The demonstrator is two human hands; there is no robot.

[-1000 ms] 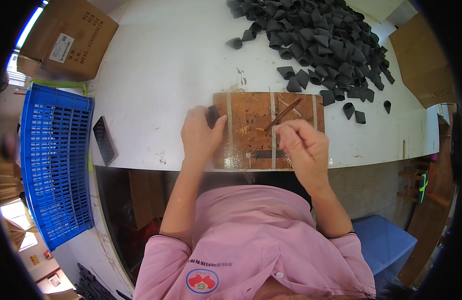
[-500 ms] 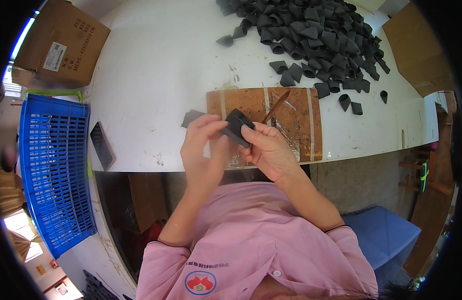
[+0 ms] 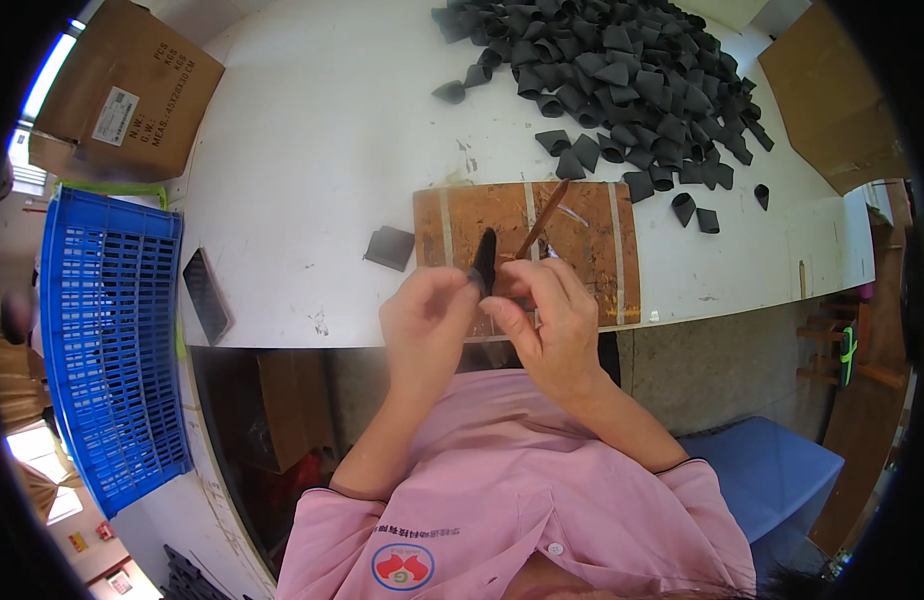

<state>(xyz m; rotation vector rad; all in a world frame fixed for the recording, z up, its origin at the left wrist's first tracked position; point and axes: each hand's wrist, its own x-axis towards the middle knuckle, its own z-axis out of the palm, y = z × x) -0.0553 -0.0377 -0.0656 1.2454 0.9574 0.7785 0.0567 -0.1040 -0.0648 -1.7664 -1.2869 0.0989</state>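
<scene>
Between my two hands a black, foam-like piece point(image 3: 486, 257) stands nearly edge-on over the near part of a worn brown board point(image 3: 582, 285). My left hand point(image 3: 432, 315) pinches its left side, the fingertips a little blurred. On the other side my right hand point(image 3: 552, 320) has its thumb and curled fingers at the piece's lower end. A slim brown stick-like tool point(image 3: 544, 218) lies slanted on the board, just beyond my right fingers. Left of the board, flat dark grey pieces point(image 3: 390, 247) rest on the white table.
A big heap of dark grey cone-like pieces point(image 3: 622, 75) covers the table's far right. Cardboard boxes stand at the far left point(image 3: 132, 90) and right point(image 3: 832, 100). A phone-like slab point(image 3: 206, 297) lies near a blue plastic crate point(image 3: 112, 350). A blue bin point(image 3: 762, 480) sits below right.
The black piece has turned from showing its broad face to nearly edge-on. My left hand has dropped lower, uncovering the flat grey pieces. My right hand has shifted slightly nearer me.
</scene>
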